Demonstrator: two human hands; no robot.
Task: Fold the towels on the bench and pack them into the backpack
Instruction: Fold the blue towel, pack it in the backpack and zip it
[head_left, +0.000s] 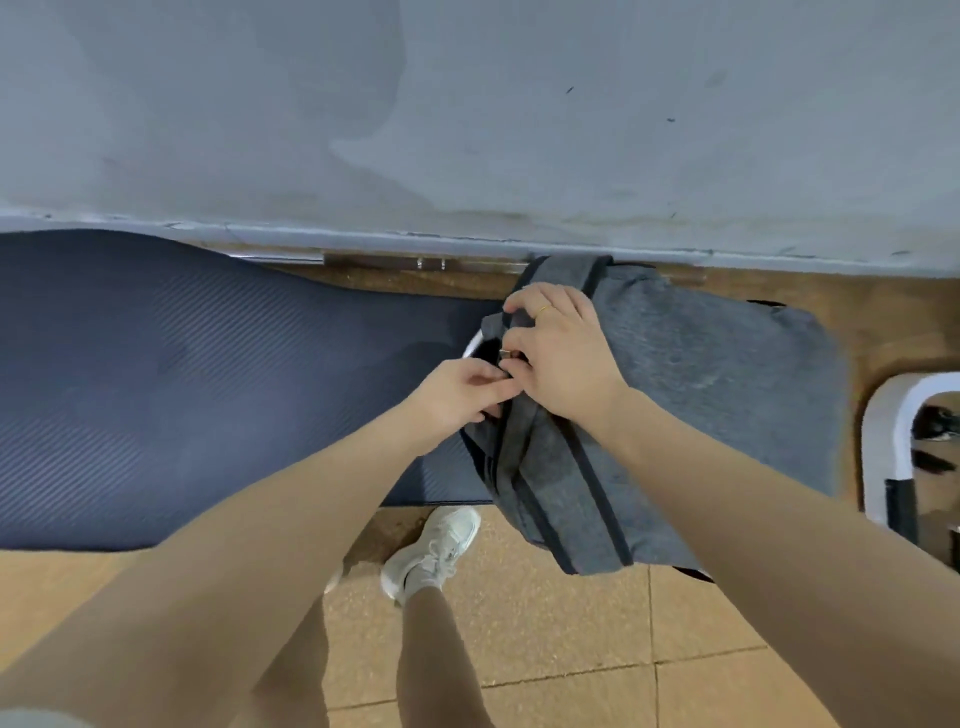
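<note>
The left hand (460, 392) pinches something small at the zip line, likely a zipper pull, while the right hand (558, 356) curls its fingers over the top of the grey backpack (675, 395), gripping the fabric. The backpack lies on the bench (883, 322) beside a dark blue mat (208, 384). No loose towels show; a white sliver peeks from the opening, so packing seems finished, with only closing left.
</note>
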